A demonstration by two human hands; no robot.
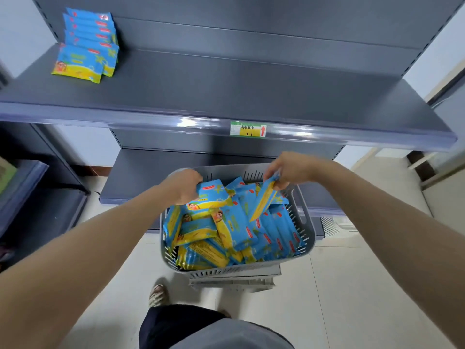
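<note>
The left hand curls round the top end of a flat packet, thumb on its printed face, holding it at the far-left corner of the basket. The right hand pinches a second packet by its upper end. That packet hangs tilted and edge-on, with its lower tip among the heap of packets and its top just inside the basket's far rim. Both held packets sit in the far half of the basket and are apart from each other.

In the head view, the grey slotted basket stands on pale floor tiles, right against the lower shelf. The heap fills it nearly to the rim, and on the near-left side some packets stand on edge against the wall. Above and beyond the hands, the upper shelf juts out. Its rounded front edge carries a price label directly over the basket's far rim. A stack of packets leans at the shelf's back-left corner, and bare grey board stretches from it to the right end. Both forearms reach in under that front edge.
</note>
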